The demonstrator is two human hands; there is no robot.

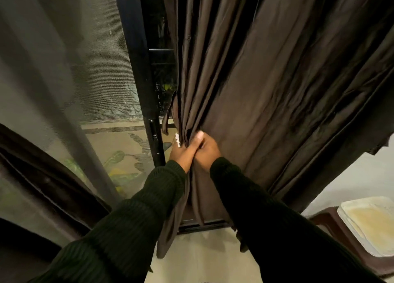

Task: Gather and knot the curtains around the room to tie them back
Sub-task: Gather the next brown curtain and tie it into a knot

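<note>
While bunching the brown curtain [255,80] at centre frame, left hand [181,152] and right hand [205,149] side by side, both grips pinching folds; gathering underway, knotting next, needing more cloth.

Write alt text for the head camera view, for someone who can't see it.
Both hands, left hand and right hand, grip bunched folds of a brown curtain beside a dark sliding door frame. Dark ribbed sleeves reach in from below.
</note>
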